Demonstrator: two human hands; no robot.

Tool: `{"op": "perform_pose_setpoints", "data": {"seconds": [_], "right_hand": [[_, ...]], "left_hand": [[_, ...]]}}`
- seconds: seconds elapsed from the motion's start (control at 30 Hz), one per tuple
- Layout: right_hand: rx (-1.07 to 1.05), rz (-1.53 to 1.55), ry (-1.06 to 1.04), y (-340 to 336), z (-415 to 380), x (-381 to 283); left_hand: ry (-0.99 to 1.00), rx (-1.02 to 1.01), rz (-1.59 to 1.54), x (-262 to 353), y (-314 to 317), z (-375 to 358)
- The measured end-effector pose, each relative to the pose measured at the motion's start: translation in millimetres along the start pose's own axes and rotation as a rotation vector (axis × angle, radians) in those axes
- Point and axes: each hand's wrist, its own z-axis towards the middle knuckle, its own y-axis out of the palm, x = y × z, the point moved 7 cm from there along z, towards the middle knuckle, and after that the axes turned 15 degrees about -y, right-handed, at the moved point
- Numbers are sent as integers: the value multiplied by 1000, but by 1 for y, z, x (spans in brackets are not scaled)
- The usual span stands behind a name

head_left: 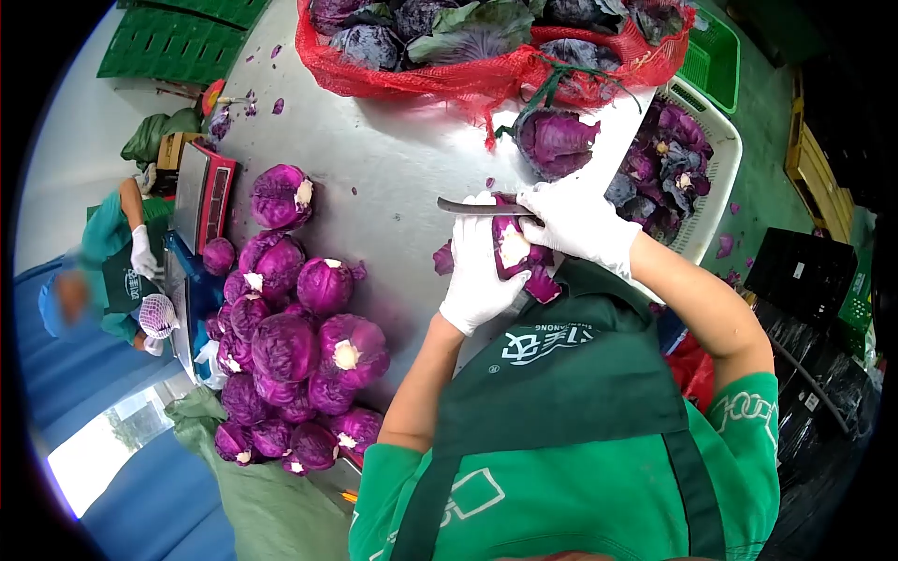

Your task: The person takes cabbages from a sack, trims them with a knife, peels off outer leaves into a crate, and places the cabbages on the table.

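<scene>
My left hand (480, 271), in a white glove, is closed around the left side of a red cabbage (508, 241) at the table's near edge. The pale cut stem of this cabbage faces up, and loose purple leaves stick out beneath it. In my right hand (582, 222), also gloved, is a knife (479, 208) with a dark curved blade pointing left across the top of the cabbage. The knife's handle is hidden in my fingers. Just beyond my right hand lies another red cabbage (552, 145) with darker outer leaves.
Trimmed red cabbages (285, 346) are piled on the left of the metal table (402, 168). A red mesh sack (421, 79) of untrimmed cabbages lies at the far side. A white basket (725, 173) at right holds leaves. Beside a red scale (217, 201), a co-worker (117, 252) holds a netted item.
</scene>
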Motion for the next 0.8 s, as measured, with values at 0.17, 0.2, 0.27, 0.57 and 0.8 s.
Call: {"op": "perform_pose_setpoints", "data": {"seconds": [0.17, 0.2, 0.27, 0.57, 0.8], "right_hand": [[-21, 40, 170, 6, -5, 50], [53, 135, 199, 1, -4, 51], [52, 484, 165, 1, -8, 36], [-112, 138, 40, -5, 2, -2], [200, 128, 265, -17, -5, 54]], "left_hand": [[32, -19, 31, 2, 1, -5], [13, -24, 4, 0, 0, -5], [-18, 0, -18, -5, -4, -5], [57, -35, 38, 2, 0, 3], [15, -13, 67, -5, 0, -1]]}}
